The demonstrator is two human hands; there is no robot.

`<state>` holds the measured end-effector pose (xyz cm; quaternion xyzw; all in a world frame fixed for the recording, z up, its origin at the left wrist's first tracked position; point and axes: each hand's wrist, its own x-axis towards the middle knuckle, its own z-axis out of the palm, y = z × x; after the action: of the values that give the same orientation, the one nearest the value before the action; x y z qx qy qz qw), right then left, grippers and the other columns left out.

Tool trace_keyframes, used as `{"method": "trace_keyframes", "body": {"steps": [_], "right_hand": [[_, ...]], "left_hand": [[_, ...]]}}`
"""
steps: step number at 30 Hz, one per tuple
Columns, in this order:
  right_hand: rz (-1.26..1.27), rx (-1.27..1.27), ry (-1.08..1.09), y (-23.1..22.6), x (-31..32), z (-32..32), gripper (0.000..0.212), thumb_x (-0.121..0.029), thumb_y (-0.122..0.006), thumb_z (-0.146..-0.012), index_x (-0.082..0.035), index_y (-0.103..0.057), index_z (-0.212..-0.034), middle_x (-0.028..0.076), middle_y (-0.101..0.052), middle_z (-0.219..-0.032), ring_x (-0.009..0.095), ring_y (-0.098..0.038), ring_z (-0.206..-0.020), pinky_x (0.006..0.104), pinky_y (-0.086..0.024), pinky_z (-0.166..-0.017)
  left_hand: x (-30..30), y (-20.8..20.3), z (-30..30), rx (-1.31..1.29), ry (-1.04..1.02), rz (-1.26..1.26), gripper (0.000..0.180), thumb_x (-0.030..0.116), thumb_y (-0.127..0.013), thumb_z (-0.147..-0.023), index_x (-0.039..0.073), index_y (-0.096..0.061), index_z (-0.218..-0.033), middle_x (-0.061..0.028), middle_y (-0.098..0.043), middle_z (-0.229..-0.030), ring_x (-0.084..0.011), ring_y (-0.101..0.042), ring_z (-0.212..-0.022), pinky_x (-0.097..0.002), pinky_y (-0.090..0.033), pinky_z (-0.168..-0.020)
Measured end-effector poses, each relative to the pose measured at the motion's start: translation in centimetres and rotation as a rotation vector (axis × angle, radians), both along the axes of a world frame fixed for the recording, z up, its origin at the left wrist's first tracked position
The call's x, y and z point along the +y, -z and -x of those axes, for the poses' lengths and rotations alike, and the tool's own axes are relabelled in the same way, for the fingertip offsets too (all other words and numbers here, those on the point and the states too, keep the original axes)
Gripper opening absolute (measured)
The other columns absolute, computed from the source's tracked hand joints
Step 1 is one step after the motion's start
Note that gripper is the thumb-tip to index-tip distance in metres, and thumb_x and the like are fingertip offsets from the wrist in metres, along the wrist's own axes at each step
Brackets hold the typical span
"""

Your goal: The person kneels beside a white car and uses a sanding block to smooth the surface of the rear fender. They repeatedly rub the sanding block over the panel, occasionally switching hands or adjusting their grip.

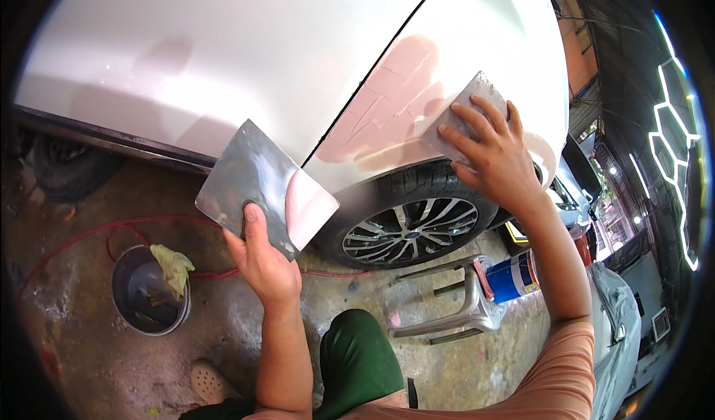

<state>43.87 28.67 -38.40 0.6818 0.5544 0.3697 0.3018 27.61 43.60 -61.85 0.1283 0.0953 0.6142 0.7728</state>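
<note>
My left hand (267, 265) holds up a square grey metal plate (253, 168), its thumb on top and the other fingers hidden below. A smooth mass of pale pink filler paste (311, 205) coats the plate's right corner. Over the wheel arch, my right hand (497, 156) grips a grey flat metal spreader (452, 126), fingers spread across its back. The spreader lies on or close against the white car's fender (491, 25). Pink filler (387, 92) covers the fender beside the panel gap, with ridges and stroke marks in it.
The car's wheel (410, 234) is below the fender. A grey plastic stool (473, 301) bears a blue can (512, 277). On the floor stand a bucket of water (117, 290) with a yellowish cloth (173, 267) over its rim and a red hose (149, 220). A covered vehicle (618, 331) is at right.
</note>
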Motion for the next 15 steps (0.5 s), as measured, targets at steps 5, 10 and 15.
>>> {"method": "trace_keyframes", "body": {"steps": [5, 10, 15], "right_hand": [[-0.036, -0.078, -0.102, -2.8, 3.1, 0.3, 0.054, -0.027, -0.077, -0.082, -0.026, -0.061, -0.134, 0.004, -0.047, -0.149, 0.029, -0.039, -0.143, 0.0647, -0.029, -0.116], [-0.016, -0.158, -0.175, -3.9, 4.8, -1.6, 0.052, -0.027, -0.077, -0.082, -0.025, -0.061, -0.132, 0.003, -0.048, -0.147, 0.028, -0.042, -0.141, 0.0637, -0.032, -0.115], [-0.024, -0.037, -0.038, -3.9, 2.7, -1.4, 0.057, -0.024, -0.077, -0.077, -0.025, -0.063, -0.133, 0.003, -0.048, -0.15, 0.028, -0.039, -0.143, 0.06, -0.028, -0.118]], "left_hand": [[-0.6, -0.5, -0.3, 0.014, 0.026, 0.014, 0.045, 0.015, -0.053, -0.105, -0.004, -0.041, -0.143, -0.0174, -0.051, -0.144, -0.0236, -0.051, -0.131, -0.0379, -0.039, -0.111], [-0.9, 0.2, -0.9, 0.01, 0.029, -0.018, 0.049, 0.017, -0.053, -0.105, -0.001, -0.038, -0.149, -0.0154, -0.05, -0.146, -0.0262, -0.052, -0.132, -0.0421, -0.041, -0.112], [-0.5, 0.7, -1.4, 0.036, 0.036, -0.006, 0.05, 0.017, -0.053, -0.105, -0.001, -0.038, -0.149, -0.0156, -0.05, -0.146, -0.0264, -0.052, -0.132, -0.0421, -0.041, -0.112]]}}
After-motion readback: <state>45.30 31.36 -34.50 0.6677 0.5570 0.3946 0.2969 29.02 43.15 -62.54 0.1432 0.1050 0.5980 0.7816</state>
